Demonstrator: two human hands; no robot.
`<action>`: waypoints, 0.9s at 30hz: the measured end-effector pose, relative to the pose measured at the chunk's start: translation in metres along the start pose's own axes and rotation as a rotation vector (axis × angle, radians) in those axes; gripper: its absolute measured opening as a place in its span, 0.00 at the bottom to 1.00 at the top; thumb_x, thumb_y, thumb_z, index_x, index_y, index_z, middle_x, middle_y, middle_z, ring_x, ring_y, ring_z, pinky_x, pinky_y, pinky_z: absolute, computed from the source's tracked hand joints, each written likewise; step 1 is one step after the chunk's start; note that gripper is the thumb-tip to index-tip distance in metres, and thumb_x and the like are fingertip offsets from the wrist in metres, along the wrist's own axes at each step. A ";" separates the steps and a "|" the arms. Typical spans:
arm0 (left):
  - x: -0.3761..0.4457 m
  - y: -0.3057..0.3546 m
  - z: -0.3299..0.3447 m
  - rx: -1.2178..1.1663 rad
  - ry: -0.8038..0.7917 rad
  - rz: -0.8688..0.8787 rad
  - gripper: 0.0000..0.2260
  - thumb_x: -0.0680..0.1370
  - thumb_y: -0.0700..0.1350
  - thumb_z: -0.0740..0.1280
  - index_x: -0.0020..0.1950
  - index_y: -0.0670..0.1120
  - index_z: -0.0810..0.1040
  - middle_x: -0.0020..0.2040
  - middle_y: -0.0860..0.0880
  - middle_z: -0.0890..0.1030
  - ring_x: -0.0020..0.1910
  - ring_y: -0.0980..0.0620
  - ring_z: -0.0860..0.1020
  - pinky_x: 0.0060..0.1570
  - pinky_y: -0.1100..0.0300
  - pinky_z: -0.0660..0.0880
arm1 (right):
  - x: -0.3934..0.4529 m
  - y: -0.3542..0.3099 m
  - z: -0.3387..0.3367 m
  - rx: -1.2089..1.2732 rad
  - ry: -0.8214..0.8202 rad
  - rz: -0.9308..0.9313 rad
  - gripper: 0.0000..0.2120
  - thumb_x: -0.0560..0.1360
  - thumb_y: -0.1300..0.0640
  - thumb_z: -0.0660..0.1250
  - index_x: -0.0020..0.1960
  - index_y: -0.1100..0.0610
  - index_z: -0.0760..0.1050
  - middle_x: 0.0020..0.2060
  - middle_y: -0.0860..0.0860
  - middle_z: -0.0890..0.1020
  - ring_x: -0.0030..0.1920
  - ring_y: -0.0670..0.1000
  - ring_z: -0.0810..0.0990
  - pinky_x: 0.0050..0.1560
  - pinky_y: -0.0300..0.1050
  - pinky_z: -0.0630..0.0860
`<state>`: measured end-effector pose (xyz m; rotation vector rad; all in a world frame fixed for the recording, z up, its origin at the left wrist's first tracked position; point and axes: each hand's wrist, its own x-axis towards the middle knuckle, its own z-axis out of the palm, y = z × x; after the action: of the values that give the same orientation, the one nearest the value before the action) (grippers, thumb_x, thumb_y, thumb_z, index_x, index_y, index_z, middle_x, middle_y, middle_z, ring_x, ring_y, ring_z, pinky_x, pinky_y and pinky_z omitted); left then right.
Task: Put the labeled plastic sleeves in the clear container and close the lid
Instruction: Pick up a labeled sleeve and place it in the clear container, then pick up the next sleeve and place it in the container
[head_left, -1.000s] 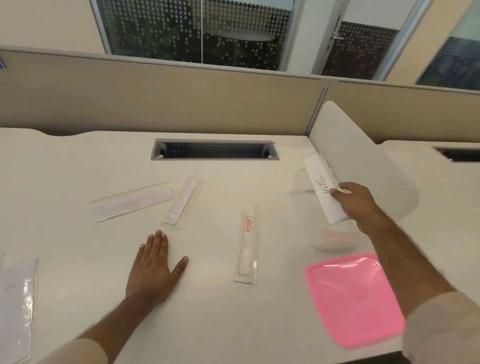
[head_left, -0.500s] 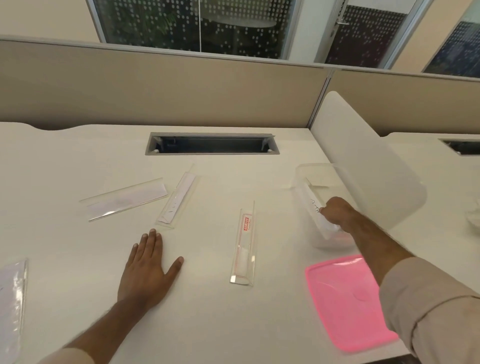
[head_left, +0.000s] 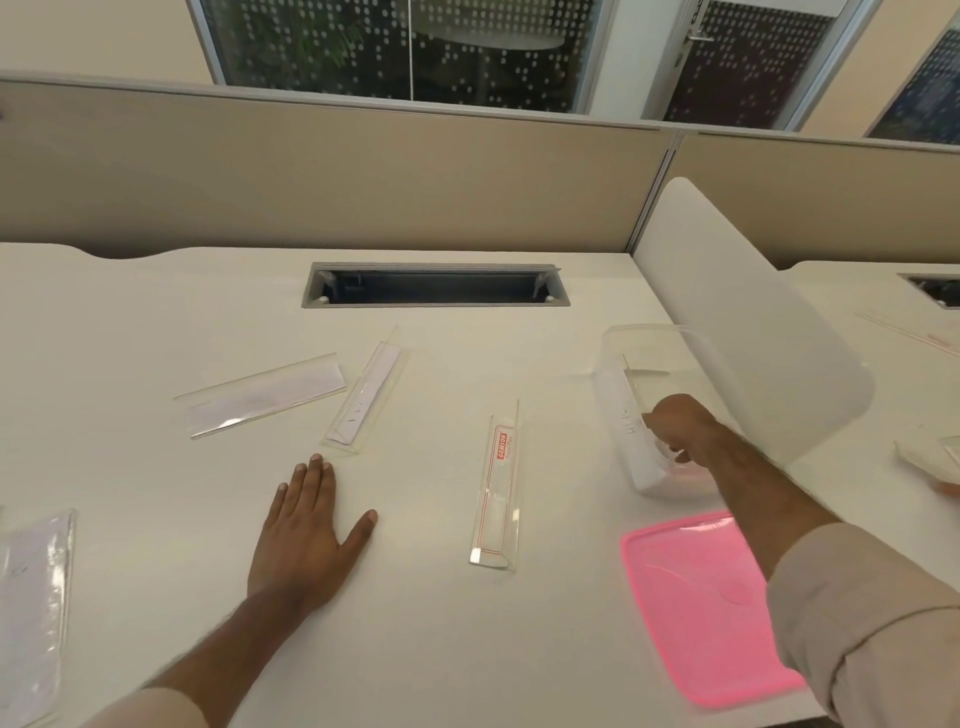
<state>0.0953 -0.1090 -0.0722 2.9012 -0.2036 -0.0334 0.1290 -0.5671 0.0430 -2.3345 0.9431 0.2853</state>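
Bench (head_left: 156, 322): smooth matt off-white laminate, soft sheen only. Cable slot (head_left: 435, 285), upper centre: grey metal-look frame, dark inside. Sleeves, e.g. red-print one (head_left: 497, 486) mid-frame and the left one (head_left: 262, 395): clear glossy plastic w/ white paper inserts; edges catch light. Container (head_left: 623, 364), centre right: clear smooth plastic, faint reflections on walls. Lid (head_left: 696, 597), lower right: translucent pink plastic, glossy w/ white glare streaks. Divider panel (head_left: 753, 332), right: frosted matt plastic. Back partition (head_left: 332, 176): beige, matt, cloth-like; can't tell weave. Shirt cuff (head_left: 878, 613), lower right: beige woven cloth, matt, creased.

right hand (head_left: 675, 428) lowered sleeve (head_left: 631, 431) into container (head_left: 618, 343)
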 end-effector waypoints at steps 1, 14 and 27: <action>0.000 0.000 0.000 0.002 -0.001 -0.001 0.44 0.75 0.72 0.41 0.82 0.43 0.46 0.82 0.49 0.46 0.81 0.52 0.44 0.78 0.55 0.42 | -0.002 -0.003 -0.002 -0.042 0.034 -0.022 0.10 0.75 0.57 0.65 0.38 0.61 0.71 0.35 0.56 0.74 0.38 0.58 0.74 0.36 0.46 0.72; -0.001 0.003 -0.003 -0.001 -0.007 -0.005 0.43 0.75 0.72 0.41 0.81 0.43 0.43 0.82 0.49 0.44 0.81 0.53 0.43 0.78 0.56 0.41 | -0.096 -0.048 0.024 0.161 0.610 -0.552 0.07 0.74 0.57 0.66 0.41 0.59 0.79 0.37 0.55 0.82 0.38 0.56 0.78 0.39 0.44 0.70; -0.001 0.001 -0.001 -0.027 -0.006 -0.007 0.42 0.77 0.71 0.44 0.81 0.43 0.44 0.82 0.50 0.44 0.81 0.53 0.42 0.78 0.55 0.42 | -0.156 -0.043 0.144 0.042 0.089 -0.297 0.26 0.72 0.42 0.67 0.65 0.54 0.69 0.55 0.54 0.82 0.55 0.58 0.80 0.50 0.46 0.74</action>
<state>0.0941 -0.1095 -0.0707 2.8757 -0.1930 -0.0450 0.0488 -0.3680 0.0101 -2.4238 0.6224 0.0409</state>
